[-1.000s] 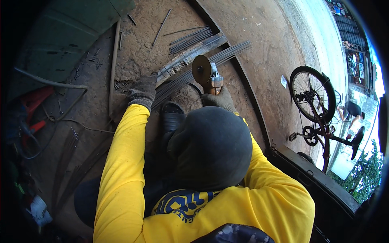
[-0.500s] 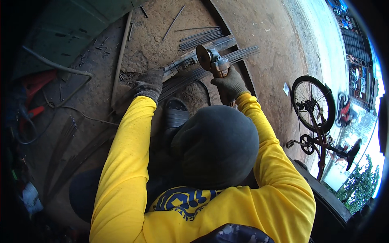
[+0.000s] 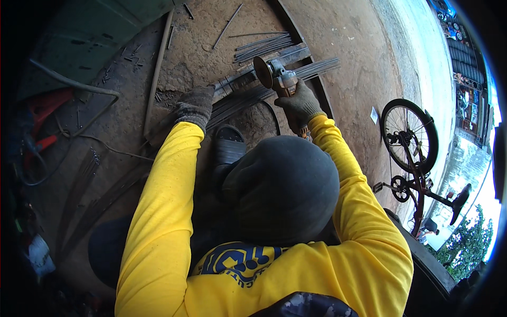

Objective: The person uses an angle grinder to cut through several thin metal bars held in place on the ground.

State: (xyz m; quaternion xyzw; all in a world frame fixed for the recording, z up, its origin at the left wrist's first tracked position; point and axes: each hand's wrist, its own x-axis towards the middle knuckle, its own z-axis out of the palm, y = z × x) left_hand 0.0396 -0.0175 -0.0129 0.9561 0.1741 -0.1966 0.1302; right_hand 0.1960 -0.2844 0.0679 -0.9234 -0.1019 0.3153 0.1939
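My right hand [image 3: 300, 104], in a grey work glove, is wrapped round an angle grinder [image 3: 285, 82]. The grinder's round disc [image 3: 263, 72] stands tilted over a flat metal bar [image 3: 288, 56] and a bundle of thin metal rods [image 3: 317, 68]. At the left end of the bar my left hand [image 3: 194, 105], gloved as well, is closed and low. Its fingertips are in shadow, and what they grip is hidden. The rods run beneath the grinder toward my sandalled foot [image 3: 230, 146].
More rods [image 3: 264, 47] lie on the dirt beyond the bar. A long pole [image 3: 158, 74] lies at the left, near a cable [image 3: 108, 147] and a green panel [image 3: 100, 37]. A curved metal edge [image 3: 288, 21] borders the work spot. At the right stands a bicycle [image 3: 417, 169].
The grinder and my right hand have shifted slightly left and up. My left hand stays nearly still. The red motorbike behind the bicycle has gone from sight.
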